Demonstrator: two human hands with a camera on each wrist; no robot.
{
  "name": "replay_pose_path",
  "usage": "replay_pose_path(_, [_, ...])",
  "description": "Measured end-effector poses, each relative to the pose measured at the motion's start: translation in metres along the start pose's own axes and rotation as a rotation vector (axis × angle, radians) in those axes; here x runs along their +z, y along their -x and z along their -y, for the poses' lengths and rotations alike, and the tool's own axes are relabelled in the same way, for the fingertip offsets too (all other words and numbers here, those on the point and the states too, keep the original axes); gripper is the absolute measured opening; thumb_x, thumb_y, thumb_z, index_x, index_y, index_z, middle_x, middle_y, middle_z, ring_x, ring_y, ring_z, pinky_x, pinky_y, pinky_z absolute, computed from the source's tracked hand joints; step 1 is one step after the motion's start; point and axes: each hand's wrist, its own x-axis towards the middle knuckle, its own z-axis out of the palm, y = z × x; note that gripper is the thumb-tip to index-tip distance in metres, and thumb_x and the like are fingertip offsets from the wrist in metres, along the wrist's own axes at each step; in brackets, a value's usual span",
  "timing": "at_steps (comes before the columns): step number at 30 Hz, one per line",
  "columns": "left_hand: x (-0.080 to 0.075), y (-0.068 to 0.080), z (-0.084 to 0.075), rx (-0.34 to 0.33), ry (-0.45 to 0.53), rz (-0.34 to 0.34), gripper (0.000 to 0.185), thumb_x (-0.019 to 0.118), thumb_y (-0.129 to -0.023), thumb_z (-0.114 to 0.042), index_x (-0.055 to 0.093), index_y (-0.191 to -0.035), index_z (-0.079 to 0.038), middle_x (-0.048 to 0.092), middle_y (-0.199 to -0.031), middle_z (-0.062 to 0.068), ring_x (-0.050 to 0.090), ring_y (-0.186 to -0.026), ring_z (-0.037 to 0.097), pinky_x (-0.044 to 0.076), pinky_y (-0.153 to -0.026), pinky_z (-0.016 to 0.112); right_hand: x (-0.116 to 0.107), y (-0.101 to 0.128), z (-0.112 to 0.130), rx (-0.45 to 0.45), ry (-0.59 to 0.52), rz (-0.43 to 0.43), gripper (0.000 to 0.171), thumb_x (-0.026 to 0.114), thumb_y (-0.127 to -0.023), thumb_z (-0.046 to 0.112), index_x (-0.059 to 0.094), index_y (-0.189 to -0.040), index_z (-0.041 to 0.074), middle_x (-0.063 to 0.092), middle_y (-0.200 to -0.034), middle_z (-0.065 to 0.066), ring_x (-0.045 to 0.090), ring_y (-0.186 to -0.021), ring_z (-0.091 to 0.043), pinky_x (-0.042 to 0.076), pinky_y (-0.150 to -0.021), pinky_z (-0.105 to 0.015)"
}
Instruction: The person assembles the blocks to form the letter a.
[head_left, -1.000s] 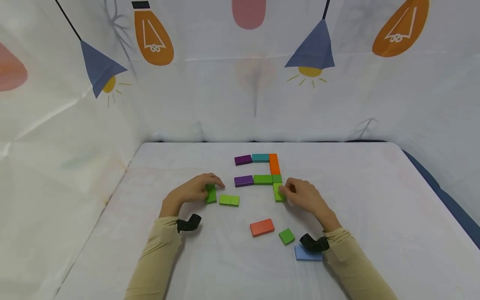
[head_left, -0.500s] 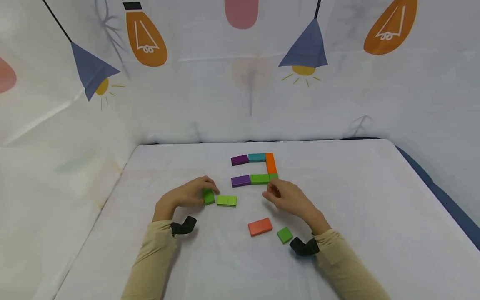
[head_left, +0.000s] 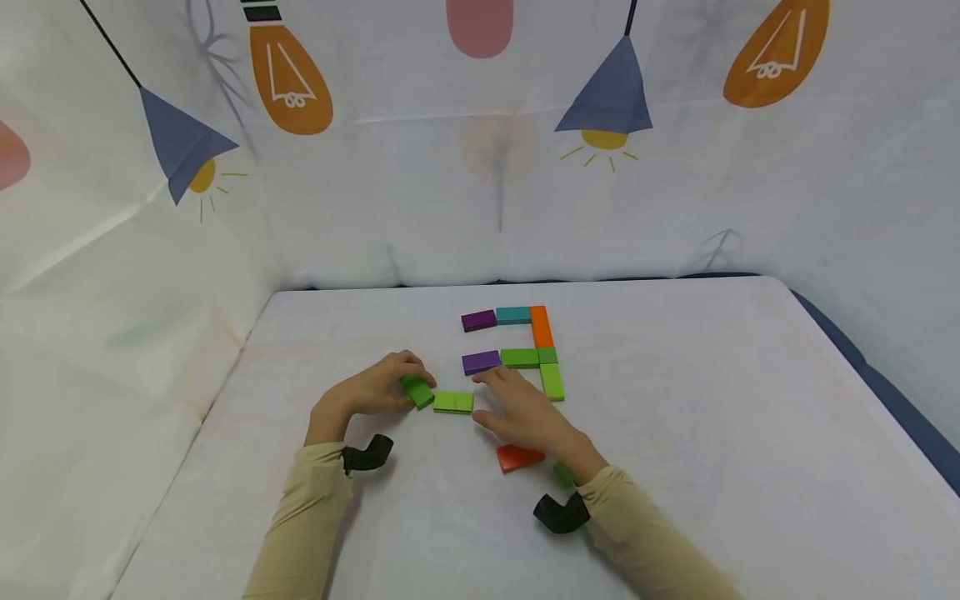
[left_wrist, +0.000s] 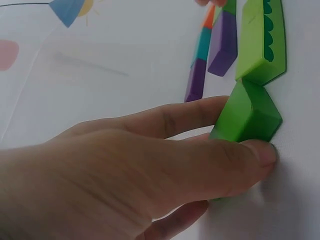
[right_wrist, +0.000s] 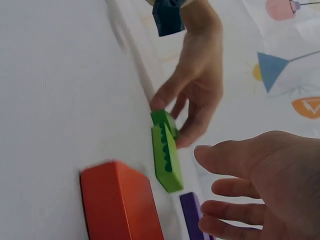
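Note:
My left hand (head_left: 372, 388) pinches a green block (head_left: 417, 391) between thumb and fingers. In the left wrist view that green block (left_wrist: 247, 112) stands at an angle, its corner right at the end of a lime-green block (left_wrist: 256, 42) with a dark green scalloped edge. My right hand (head_left: 528, 414) hovers at the other end of the lime-green block (head_left: 453, 402), thumb and fingers spread with nothing between them. In the right wrist view the right hand (right_wrist: 285, 175) shows its fingers extended toward the lime-green block (right_wrist: 166, 159).
Behind lie joined blocks: dark purple (head_left: 479, 321), teal (head_left: 513, 315), orange (head_left: 542, 326), small green (head_left: 548, 355), green (head_left: 519, 358), purple (head_left: 481, 362) and lime (head_left: 552, 382). A red-orange block (head_left: 517, 458) and a green square block (head_left: 563, 474) are partly covered by the right arm.
My right hand has left the lime block at the right of the arrangement, moved leftward and spread its fingers. The left hand has turned the green block against the lime-green one.

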Motion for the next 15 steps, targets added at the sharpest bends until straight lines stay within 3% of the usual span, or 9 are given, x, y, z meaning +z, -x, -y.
replay_pose_path(8, [0.000, 0.001, 0.001, 0.009, -0.003, -0.012, 0.036, 0.065, -0.075, -0.007, 0.061, -0.106, -0.024, 0.047, -0.114, 0.000, 0.041, -0.108, 0.020, 0.039, -0.093, 0.042, 0.012, -0.012, 0.011, -0.013, 0.107, 0.005, 0.052, 0.061, -0.081, 0.034, 0.045, -0.126, 0.013, 0.048, -0.119, -0.001, 0.046, -0.107, -0.016, 0.042, -0.092, -0.034])
replay_pose_path(15, [-0.002, 0.003, -0.001, 0.010, 0.001, -0.017, 0.035, 0.066, -0.075, -0.007, 0.061, -0.106, -0.023, 0.048, -0.114, 0.001, 0.041, -0.108, 0.020, 0.039, -0.092, 0.041, 0.021, -0.019, 0.016, 0.010, 0.135, 0.033, 0.050, 0.059, -0.082, 0.033, 0.045, -0.127, 0.014, 0.048, -0.121, -0.002, 0.045, -0.110, -0.017, 0.041, -0.093, -0.036])
